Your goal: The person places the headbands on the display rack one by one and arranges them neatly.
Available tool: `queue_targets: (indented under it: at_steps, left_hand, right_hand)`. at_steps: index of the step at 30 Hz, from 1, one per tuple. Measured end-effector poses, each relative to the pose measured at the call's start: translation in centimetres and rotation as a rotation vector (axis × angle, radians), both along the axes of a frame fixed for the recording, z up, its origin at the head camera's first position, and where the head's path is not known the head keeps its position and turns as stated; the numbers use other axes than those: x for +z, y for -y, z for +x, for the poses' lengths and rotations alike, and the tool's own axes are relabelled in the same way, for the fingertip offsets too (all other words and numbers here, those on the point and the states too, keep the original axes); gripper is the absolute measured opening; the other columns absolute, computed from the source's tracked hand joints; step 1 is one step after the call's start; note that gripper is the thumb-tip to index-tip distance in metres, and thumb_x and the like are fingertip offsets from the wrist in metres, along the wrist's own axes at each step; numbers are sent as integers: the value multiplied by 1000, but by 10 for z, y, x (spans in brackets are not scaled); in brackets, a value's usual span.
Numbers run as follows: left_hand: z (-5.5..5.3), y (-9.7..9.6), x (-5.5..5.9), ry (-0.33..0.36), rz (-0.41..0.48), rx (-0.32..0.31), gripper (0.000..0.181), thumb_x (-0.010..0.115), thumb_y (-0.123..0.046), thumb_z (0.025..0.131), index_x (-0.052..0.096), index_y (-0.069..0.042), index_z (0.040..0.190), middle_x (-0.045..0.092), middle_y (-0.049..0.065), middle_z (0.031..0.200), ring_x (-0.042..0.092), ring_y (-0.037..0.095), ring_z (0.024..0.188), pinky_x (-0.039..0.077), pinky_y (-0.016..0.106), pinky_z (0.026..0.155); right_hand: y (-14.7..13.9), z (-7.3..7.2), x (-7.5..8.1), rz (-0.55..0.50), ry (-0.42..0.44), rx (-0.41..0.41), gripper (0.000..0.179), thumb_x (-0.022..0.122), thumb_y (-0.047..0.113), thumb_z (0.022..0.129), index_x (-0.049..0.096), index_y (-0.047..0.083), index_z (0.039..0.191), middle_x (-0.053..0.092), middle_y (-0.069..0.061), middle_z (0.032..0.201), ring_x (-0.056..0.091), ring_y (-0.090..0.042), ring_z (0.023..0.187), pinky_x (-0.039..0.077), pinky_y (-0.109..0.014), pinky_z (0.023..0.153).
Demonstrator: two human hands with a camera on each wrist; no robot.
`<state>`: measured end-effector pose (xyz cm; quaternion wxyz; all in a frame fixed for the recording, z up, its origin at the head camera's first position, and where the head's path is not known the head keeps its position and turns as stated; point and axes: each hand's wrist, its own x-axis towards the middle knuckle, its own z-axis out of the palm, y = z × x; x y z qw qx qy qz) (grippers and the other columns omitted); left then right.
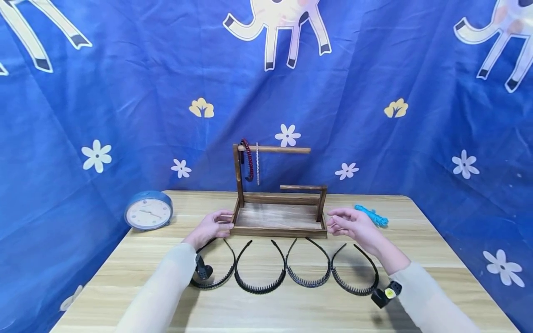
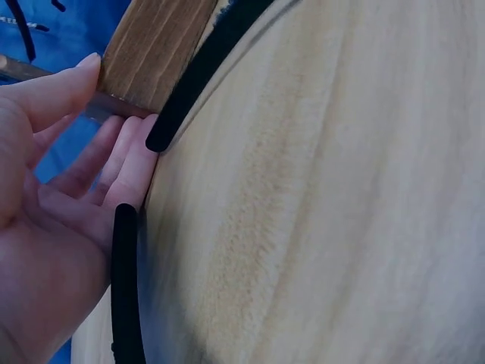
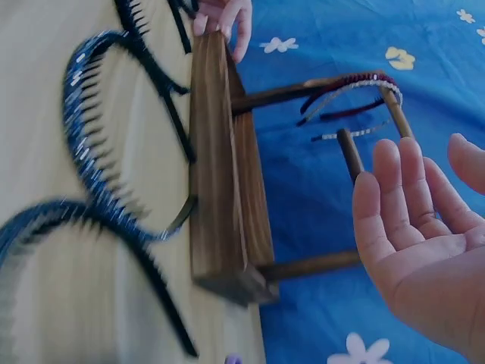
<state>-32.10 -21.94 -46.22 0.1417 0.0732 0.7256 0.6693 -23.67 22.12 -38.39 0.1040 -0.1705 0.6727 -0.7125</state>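
A wooden display rack (image 1: pixel 279 232) with a shallow tray base and two bars stands near the back of the table. At the tray's left end, my left hand (image 1: pixel 211 228) touches the wood with thumb and fingertips, its fingers nearly straight in the left wrist view. Beside the right end is my right hand (image 1: pixel 354 226), fingers loosely extended and holding nothing; the right wrist view shows its palm apart from the rack. A dark red headband (image 1: pixel 249 159) and a white beaded headband (image 1: pixel 257 164) hang on the upper bar. Black toothed headbands (image 1: pixel 260 290) lie in a row in front.
A round blue clock (image 1: pixel 148 211) stands at the back left. Some bundled bright blue cord (image 1: pixel 372 216) lies behind my right hand. The wooden table (image 1: pixel 291 314) backs onto a blue patterned cloth (image 1: pixel 166 115). One black headband (image 1: pixel 212 285) lies under my left wrist.
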Motion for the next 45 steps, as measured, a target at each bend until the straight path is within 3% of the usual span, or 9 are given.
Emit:
queue_targets:
  at_steps: [4,10,16,20,27,34,41,45]
  left_hand:
    - [2,0,1,-18,3,-15,54,60,3,87,38,2,136,39,28,130,54,31,104,52,44,86]
    - [1,0,-3,-9,8,-18,56,61,3,87,36,2,137,39,28,131,54,28,102,52,43,87]
    - [1,1,-4,-23,18,-7,57,62,2,86,37,3,137,39,28,130,55,26,99,53,43,85]
    - [2,1,-5,-19,14,-14,57,62,2,86,37,2,137,38,28,130,55,27,99,52,43,86]
    - [2,1,-6,-34,-1,-18,56,62,-1,87,36,2,137,38,28,131,55,29,102,52,43,87]
    - [-1,3,-5,-36,10,-20,59,63,0,86,35,2,138,38,28,131,55,29,101,52,44,87]
    - [2,3,-3,-41,-3,-39,59,63,-4,87,34,1,139,35,29,132,54,29,103,51,43,88]
    - [1,3,-4,-45,-6,-38,59,63,-5,87,35,0,139,36,28,132,54,28,103,51,42,89]
  right_hand:
    - [-18,10,-9,33,-11,-35,44,56,12,93,42,-15,125,60,-24,105,64,-26,87,55,-38,81]
    - [-46,25,-23,141,-6,-94,30,58,14,93,57,-1,119,61,-22,102,64,-30,87,56,-40,79]
    - [-70,42,-30,309,-55,-119,42,57,15,93,46,-15,121,60,-28,101,65,-24,85,56,-39,77]
    - [-80,56,-38,415,-110,-115,42,58,14,92,47,-16,119,61,-29,100,65,-25,85,56,-36,77]
    - [-91,68,-57,652,-370,-136,25,63,12,88,61,-4,108,66,-12,93,59,-5,83,52,-23,71]
    - [-90,77,-64,811,-466,-194,26,69,24,84,67,8,104,66,-1,99,59,-12,93,53,-41,81]
    - [-86,79,-78,934,-868,-124,22,77,24,75,70,16,95,64,9,94,59,-11,86,53,-34,73]
    - [-83,80,-82,974,-966,-79,22,77,28,73,70,20,93,63,9,94,58,-13,85,53,-36,71]
